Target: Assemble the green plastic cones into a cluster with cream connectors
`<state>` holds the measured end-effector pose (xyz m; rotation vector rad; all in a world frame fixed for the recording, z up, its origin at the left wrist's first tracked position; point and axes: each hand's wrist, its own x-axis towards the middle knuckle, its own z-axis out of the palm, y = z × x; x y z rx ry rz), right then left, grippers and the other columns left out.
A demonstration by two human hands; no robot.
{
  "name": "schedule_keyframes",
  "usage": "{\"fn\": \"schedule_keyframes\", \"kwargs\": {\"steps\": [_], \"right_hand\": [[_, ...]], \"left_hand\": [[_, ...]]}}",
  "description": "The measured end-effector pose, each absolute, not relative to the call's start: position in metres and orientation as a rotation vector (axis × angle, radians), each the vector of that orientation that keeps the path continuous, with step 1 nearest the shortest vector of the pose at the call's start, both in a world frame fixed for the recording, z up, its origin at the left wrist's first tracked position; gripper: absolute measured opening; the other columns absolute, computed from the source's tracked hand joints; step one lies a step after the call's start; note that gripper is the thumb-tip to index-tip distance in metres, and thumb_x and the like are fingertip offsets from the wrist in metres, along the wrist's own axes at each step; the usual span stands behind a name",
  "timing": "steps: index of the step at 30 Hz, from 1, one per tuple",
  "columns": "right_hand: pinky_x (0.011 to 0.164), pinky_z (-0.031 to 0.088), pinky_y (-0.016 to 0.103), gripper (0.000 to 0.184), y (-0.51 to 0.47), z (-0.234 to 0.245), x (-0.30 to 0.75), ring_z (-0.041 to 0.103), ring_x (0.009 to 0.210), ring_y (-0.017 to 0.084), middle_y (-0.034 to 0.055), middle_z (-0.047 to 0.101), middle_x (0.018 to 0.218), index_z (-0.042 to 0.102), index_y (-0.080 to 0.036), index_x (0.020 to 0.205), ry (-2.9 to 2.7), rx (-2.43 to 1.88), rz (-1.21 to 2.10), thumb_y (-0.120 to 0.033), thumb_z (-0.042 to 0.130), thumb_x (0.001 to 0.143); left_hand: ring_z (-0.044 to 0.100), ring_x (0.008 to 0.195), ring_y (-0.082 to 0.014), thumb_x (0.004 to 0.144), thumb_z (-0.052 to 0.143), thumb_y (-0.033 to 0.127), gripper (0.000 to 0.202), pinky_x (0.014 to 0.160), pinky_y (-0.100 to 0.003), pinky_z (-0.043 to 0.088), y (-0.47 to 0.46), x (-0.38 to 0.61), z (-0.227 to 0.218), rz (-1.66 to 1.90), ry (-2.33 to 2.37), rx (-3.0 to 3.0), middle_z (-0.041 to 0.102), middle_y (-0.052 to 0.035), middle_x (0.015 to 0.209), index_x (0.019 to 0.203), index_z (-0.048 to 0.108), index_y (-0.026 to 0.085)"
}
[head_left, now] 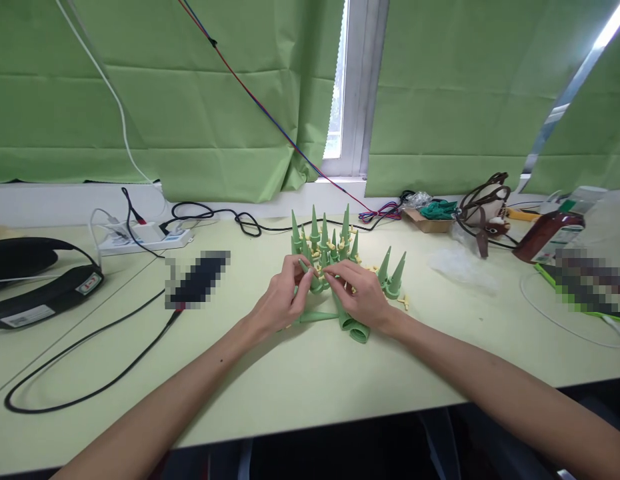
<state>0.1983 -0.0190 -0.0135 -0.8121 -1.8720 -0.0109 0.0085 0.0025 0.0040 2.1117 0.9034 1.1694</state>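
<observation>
My left hand (pixel 291 291) is closed in a pinch around a green plastic watering spike (pixel 304 266), whose tip shows between thumb and index finger. Close beside it, my right hand (pixel 359 291) also pinches, its fingertips almost meeting the left ones; what lies between them is too small to make out. Behind both hands stand several green cone-shaped spikes (pixel 315 230) with small yellow T-shaped valves among them. Two more cones (pixel 396 275) stand to the right, near a loose yellow valve (pixel 404 302). Under the hands lie other spikes, one with its hollow end (pixel 359 333) facing me.
At left are a phone (pixel 200 279) on a black cable, a power strip (pixel 147 239) and a black padded device (pixel 45 297). To the right lie a clear plastic bag (pixel 463 270), a small cardboard box (pixel 429 221), a brown bottle (pixel 550 235) and a green-edged device (pixel 585 293).
</observation>
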Motion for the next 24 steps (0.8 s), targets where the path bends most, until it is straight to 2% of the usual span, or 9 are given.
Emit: {"fn": "schedule_keyframes", "kwargs": {"steps": [4,10,13,16,20,24], "right_hand": [[0.057,0.050,0.026,0.016,-0.0199,-0.0133,0.1975,0.058,0.069,0.015,0.0061,0.066,0.086,0.065,-0.019,0.102,-1.858,-0.805,0.009,-0.020,0.050,0.098],[0.062,0.053,0.028,0.016,-0.0195,-0.0125,0.1978,0.061,0.072,0.016,0.0064,0.067,0.087,0.065,-0.019,0.103,-1.864,-0.834,0.025,-0.022,0.050,0.099],[0.062,0.052,0.028,0.015,-0.0189,-0.0131,0.1977,0.062,0.073,0.016,0.0066,0.068,0.088,0.066,-0.020,0.103,-1.866,-0.830,0.025,-0.022,0.051,0.098],[0.061,0.052,0.027,0.014,-0.0188,-0.0136,0.1976,0.062,0.071,0.015,0.0065,0.069,0.087,0.066,-0.019,0.101,-1.859,-0.816,0.022,-0.021,0.052,0.098],[0.059,0.050,0.027,0.013,-0.0199,-0.0130,0.1976,0.061,0.069,0.015,0.0057,0.069,0.085,0.066,-0.019,0.100,-1.853,-0.831,0.027,-0.021,0.053,0.098],[0.056,0.049,0.027,0.013,-0.0218,-0.0121,0.1973,0.060,0.066,0.014,0.0051,0.069,0.083,0.066,-0.019,0.099,-1.859,-0.843,0.020,-0.023,0.054,0.097]], "left_hand": [[0.051,0.056,-0.0137,0.089,0.059,0.038,0.026,0.056,-0.026,0.041,0.0037,0.0083,0.0027,1.169,0.921,2.077,0.057,0.0019,0.068,0.106,0.046,0.023],[0.052,0.056,-0.0128,0.093,0.052,0.040,0.025,0.056,-0.024,0.041,0.0065,0.0098,0.0019,1.176,0.932,2.117,0.061,0.0002,0.075,0.111,0.045,0.023],[0.050,0.056,-0.0121,0.095,0.048,0.040,0.020,0.055,-0.024,0.041,0.0070,0.0094,0.0037,1.172,0.916,2.135,0.058,0.0013,0.071,0.103,0.049,0.022],[0.050,0.055,-0.0117,0.093,0.054,0.040,0.018,0.054,-0.023,0.041,0.0074,0.0078,0.0055,1.200,0.912,2.144,0.055,0.0023,0.065,0.093,0.051,0.021],[0.048,0.052,-0.0099,0.092,0.055,0.040,0.021,0.051,-0.022,0.040,0.0074,0.0079,0.0075,1.234,0.920,2.065,0.062,0.0005,0.071,0.089,0.048,0.021],[0.046,0.047,-0.0085,0.088,0.060,0.047,0.029,0.045,-0.021,0.036,0.0076,0.0111,0.0100,1.236,0.890,1.893,0.064,0.0011,0.070,0.086,0.046,0.021]]}}
